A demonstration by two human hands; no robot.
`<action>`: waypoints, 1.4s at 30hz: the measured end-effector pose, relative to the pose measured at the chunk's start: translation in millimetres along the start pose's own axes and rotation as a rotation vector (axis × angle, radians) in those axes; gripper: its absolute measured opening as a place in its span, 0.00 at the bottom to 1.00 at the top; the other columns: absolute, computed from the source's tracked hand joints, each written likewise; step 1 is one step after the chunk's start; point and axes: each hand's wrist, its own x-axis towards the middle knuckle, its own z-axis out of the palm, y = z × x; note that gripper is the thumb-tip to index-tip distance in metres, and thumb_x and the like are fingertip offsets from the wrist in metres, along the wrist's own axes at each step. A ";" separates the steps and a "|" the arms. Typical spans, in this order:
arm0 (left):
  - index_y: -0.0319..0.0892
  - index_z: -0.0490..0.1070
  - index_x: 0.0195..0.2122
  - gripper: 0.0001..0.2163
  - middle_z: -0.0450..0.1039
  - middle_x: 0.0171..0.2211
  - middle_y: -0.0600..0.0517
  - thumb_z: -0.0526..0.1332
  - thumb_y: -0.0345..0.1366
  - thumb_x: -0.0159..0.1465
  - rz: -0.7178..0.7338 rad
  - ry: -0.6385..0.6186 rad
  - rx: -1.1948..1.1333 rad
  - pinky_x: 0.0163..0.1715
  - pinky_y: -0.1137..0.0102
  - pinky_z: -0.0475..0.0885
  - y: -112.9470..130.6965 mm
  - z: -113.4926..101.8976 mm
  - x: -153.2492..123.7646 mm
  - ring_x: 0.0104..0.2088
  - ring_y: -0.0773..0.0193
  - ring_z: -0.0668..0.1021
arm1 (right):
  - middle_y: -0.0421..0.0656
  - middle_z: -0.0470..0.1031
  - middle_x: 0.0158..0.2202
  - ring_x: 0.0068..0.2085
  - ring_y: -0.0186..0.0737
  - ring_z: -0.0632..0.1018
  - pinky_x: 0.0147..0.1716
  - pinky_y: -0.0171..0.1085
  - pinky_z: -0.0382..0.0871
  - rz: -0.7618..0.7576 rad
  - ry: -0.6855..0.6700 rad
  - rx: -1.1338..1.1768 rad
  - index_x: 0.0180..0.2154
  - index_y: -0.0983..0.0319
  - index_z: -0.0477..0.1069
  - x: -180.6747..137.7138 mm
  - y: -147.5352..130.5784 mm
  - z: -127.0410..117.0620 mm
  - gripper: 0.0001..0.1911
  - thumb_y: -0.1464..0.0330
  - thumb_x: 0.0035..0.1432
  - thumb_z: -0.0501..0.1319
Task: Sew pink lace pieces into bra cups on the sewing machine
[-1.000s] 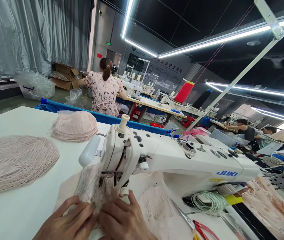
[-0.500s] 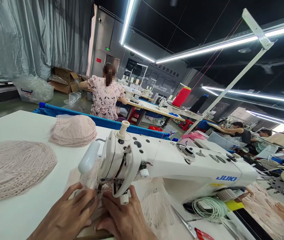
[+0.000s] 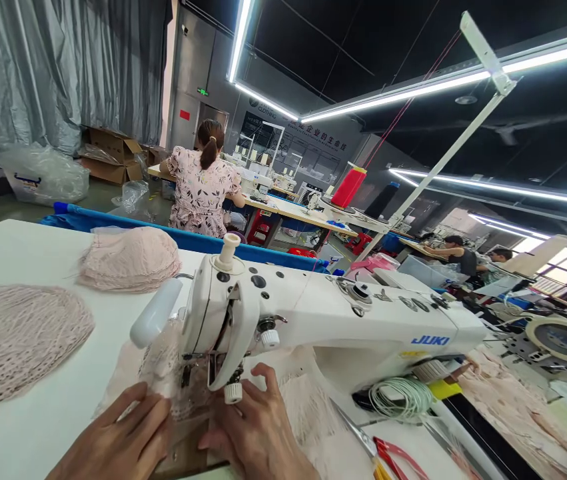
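Note:
Pale pink lace fabric (image 3: 156,357) lies under the head of a white sewing machine (image 3: 283,307). Left of the needle area, my left hand (image 3: 126,430) presses its closed fingers on the lace and grips its near edge. My right hand (image 3: 263,423) is just right of the presser foot, its fingers bent over the same fabric; some fingertips are hidden behind the machine head. More pale fringed lace (image 3: 306,403) spreads beside my right hand. Scissors with red handles (image 3: 396,457) lie to the right of it.
A stack of pink lace pieces (image 3: 130,260) and a wider lace stack (image 3: 23,340) lie on the white table (image 3: 28,250) at left. A coil of pale green cord (image 3: 400,398) sits under the machine arm. A person (image 3: 203,190) sits facing away beyond the blue cloth trough (image 3: 138,227).
My left hand has moved left and slightly down, away from the needle area. My right hand's index finger has lifted and bent. The whole view has shifted a little.

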 end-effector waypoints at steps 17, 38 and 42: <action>0.45 0.75 0.34 0.19 0.76 0.35 0.53 0.48 0.19 0.62 0.032 -0.057 0.107 0.58 0.64 0.57 -0.5 4.2 -9.3 0.39 0.63 0.75 | 0.42 0.77 0.31 0.25 0.37 0.71 0.45 0.45 0.61 -0.078 -0.001 0.002 0.37 0.61 0.70 -3.1 -9.0 19.2 0.19 0.58 0.72 0.47; 0.46 0.78 0.40 0.25 0.79 0.43 0.50 0.41 0.43 0.76 -0.031 -0.054 0.053 0.57 0.63 0.57 -14.8 7.6 -4.0 0.47 0.59 0.76 | 0.40 0.79 0.33 0.32 0.36 0.75 0.53 0.46 0.54 -0.040 0.137 0.008 0.41 0.62 0.72 1.1 -3.1 21.6 0.22 0.51 0.70 0.51; 0.46 0.77 0.42 0.24 0.79 0.42 0.52 0.41 0.43 0.77 -0.041 -0.032 0.005 0.59 0.68 0.54 -29.3 -3.1 11.4 0.46 0.64 0.77 | 0.39 0.79 0.33 0.32 0.35 0.75 0.52 0.45 0.53 -0.053 0.147 0.030 0.38 0.63 0.71 -1.1 -5.2 20.4 0.21 0.53 0.71 0.52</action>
